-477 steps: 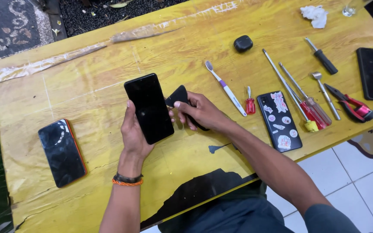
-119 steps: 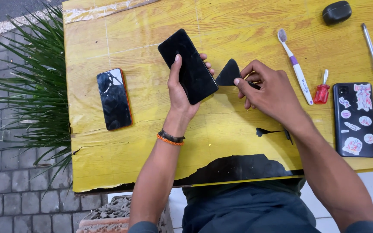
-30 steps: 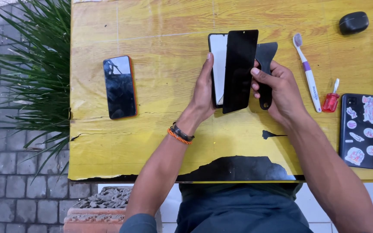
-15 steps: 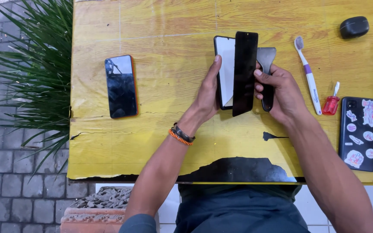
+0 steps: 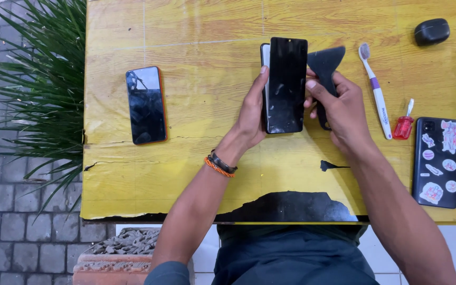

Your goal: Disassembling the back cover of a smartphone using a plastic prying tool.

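Both forearms reach up from the near edge of the worn yellow wooden tabletop [image 5: 196, 174] and meet a little past its middle. The left hand [image 5: 252, 113], with a black-and-orange braided band at the wrist, stands edge-on, its grip clamped along the left side of a slim phone body with a pale back [image 5: 264, 63], thumb pointing toward the far edge. The right hand [image 5: 341, 108] comes in from the right with the wrist bent inward; its grip is closed around the handle of a black flat plastic scraper [image 5: 327, 60], whose broad blade fans out above the knuckles, and its fingertips press the right side of a glossy black rectangular screen panel [image 5: 287, 84].

The panel is dusty and smudged, held upright and swung out from the pale body like a book cover, so that only a narrow strip of the body shows at its left.

Toward the left edge lies a dark phone with an orange rim [image 5: 145, 104]. Right of the hands lie a white-and-purple toothbrush [image 5: 376, 95], a small red-handled screwdriver [image 5: 404, 122] and a sticker-covered black phone [image 5: 438, 161].
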